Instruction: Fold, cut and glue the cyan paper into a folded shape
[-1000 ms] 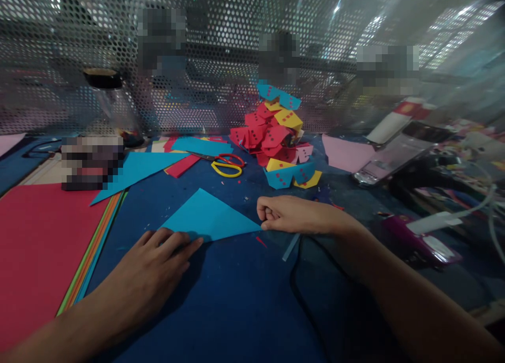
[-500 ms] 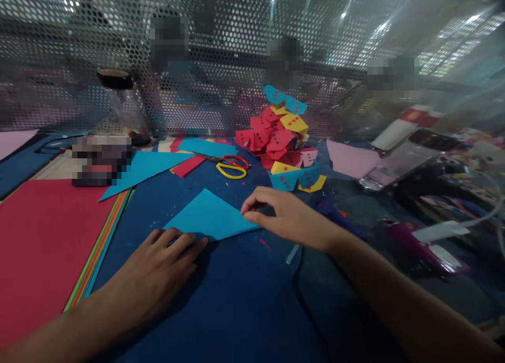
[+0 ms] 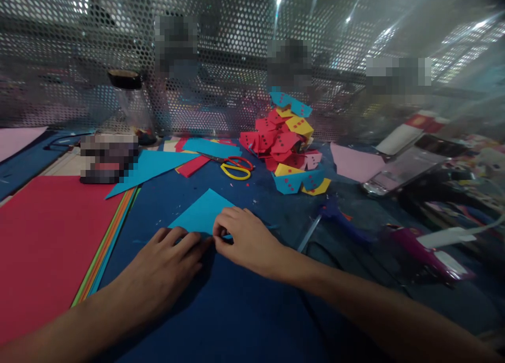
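A folded piece of blue paper (image 3: 201, 213) lies on the dark blue tabletop in front of me, its peak pointing away. My left hand (image 3: 173, 252) holds its lower left edge, fingers bent down over it and the thumb along the near edge. Pinched together, the thumb and index finger of my right hand (image 3: 246, 239) grip the near edge close to the left thumb. The right part of the paper is hidden under that hand. Scissors (image 3: 236, 168) with red and yellow handles lie open beyond the paper.
Red, yellow and blue dotted paper pieces (image 3: 282, 139) are heaped at the back. Coloured sheets (image 3: 47, 237) are stacked at left, near a larger blue sheet (image 3: 152, 165) and a jar (image 3: 134, 108). A blue glue gun (image 3: 343, 221) and a purple device (image 3: 430, 252) lie at right.
My right hand has moved left and slightly nearer, from the paper's right corner to beside my left thumb. The left hand stays on the paper's edge. The view has shifted slightly.
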